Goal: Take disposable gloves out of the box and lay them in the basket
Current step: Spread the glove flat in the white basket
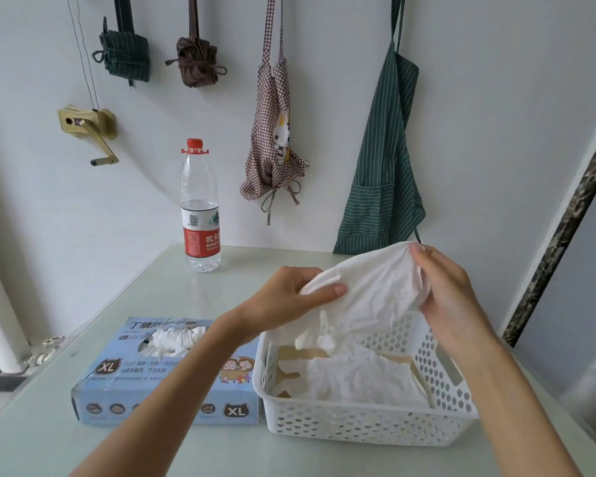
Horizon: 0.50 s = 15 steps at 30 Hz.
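Both forearms reach over the table (152,290). Left hand (289,294) and right hand (451,297) each pinch one white glove (375,287), spread above the basket (358,425). Basket contains more gloves (358,376); box (166,376) beside it shows gloves in its opening.

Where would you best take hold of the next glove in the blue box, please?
Pinch the crumpled white glove bunched up through the opening in the top of the box, coming from straight above. Only that part is exposed, and the box lies flat with its opening upward.
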Tool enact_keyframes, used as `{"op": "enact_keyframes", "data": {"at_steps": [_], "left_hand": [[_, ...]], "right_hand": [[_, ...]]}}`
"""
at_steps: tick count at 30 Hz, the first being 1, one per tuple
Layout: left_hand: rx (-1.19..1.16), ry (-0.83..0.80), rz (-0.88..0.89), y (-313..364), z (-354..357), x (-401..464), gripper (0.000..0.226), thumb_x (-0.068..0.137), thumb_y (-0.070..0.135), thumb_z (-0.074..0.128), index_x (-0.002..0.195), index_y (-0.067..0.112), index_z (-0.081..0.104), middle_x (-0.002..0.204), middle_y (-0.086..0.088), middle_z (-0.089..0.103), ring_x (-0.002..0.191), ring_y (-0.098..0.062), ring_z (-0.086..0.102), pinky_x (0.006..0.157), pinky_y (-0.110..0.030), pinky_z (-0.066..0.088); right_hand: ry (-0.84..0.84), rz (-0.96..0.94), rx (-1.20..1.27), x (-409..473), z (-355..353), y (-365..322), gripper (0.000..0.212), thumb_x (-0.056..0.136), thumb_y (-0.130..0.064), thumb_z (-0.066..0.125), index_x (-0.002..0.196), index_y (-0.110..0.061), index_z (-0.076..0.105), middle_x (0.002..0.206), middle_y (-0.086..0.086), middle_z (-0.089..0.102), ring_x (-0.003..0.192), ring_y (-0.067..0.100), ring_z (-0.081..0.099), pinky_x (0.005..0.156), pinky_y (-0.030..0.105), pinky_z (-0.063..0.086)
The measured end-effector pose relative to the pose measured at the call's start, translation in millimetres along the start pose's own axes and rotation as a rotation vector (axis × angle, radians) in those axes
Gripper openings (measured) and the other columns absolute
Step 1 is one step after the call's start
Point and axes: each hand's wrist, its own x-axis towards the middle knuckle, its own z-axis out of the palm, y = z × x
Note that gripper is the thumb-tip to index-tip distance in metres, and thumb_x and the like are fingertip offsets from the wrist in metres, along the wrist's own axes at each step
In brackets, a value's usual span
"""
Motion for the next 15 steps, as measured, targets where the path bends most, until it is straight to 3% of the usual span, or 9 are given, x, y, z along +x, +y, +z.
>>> {"op": "enact_keyframes", "data": {"at_steps": [4,6,8,10,12,15], "left_hand": [[-0.109,-0.045,-0.013,1,0,-1,0.060,0.077,0.065,0.059,0.098,0.010,0.070,0.101,-0.019,0.070,0.083,-0.021,0.062,0.086,-0.047,0.051],[-0.091,-0.100,-0.015,-2,3,2,0.077,0.076,0.072,0.053,0.099,0.000,0.065,0.099,-0.019,0.068,0.088,-0.020,0.058,0.092,-0.040,0.050],[-0.075,-0.141,-0.026,-3,4,4,0.079,0.078,0.070,0.050,0.088,-0.008,0.055,0.080,-0.014,0.048,0.079,-0.020,0.044,0.081,-0.021,0.046],[-0.065,-0.171,-0.047,-6,3,5,0.068,0.084,0.058,0.053,0.084,-0.009,0.054,0.078,-0.009,0.037,0.074,-0.021,0.034,0.070,-0.019,0.039],[-0.036,-0.141,-0.051,-7,0,5,0.045,0.088,0.043,0.059,0.088,-0.002,0.065,0.077,-0.009,0.049,0.072,-0.020,0.041,0.072,-0.026,0.036],[0.082,-0.030,0.042,-5,-3,6,0.017,0.093,0.021,0.059,0.098,0.011,0.071,0.092,-0.004,0.069,0.081,-0.015,0.059,0.077,-0.032,0.045]], "right_hand": [[0.013,-0.347,-0.501,0,-10,-1,0.016,0.098,-0.031,0.048,0.093,-0.020,0.059,0.053,-0.011,0.039,0.047,0.003,0.034,0.048,0.015,0.030],[-0.029,-0.420,-0.613,3,-12,-8,0.016,0.098,-0.029,0.050,0.092,-0.019,0.061,0.053,-0.015,0.050,0.046,0.006,0.040,0.048,0.012,0.031],[-0.104,-0.427,-0.667,5,-12,-15,0.016,0.095,-0.030,0.055,0.089,-0.020,0.065,0.067,-0.008,0.064,0.057,0.017,0.053,0.058,0.019,0.038],[-0.177,-0.362,-0.675,5,-14,-22,0.014,0.088,-0.033,0.064,0.087,-0.020,0.070,0.074,0.005,0.070,0.065,0.027,0.060,0.062,0.025,0.041],[-0.231,-0.248,-0.692,5,-21,-28,0.016,0.079,-0.033,0.074,0.089,-0.021,0.073,0.074,0.000,0.073,0.067,0.012,0.068,0.064,0.021,0.047],[-0.229,-0.092,-0.794,7,-32,-29,0.021,0.074,-0.031,0.079,0.094,-0.027,0.075,0.085,-0.005,0.075,0.082,0.003,0.069,0.071,0.018,0.049]]}}
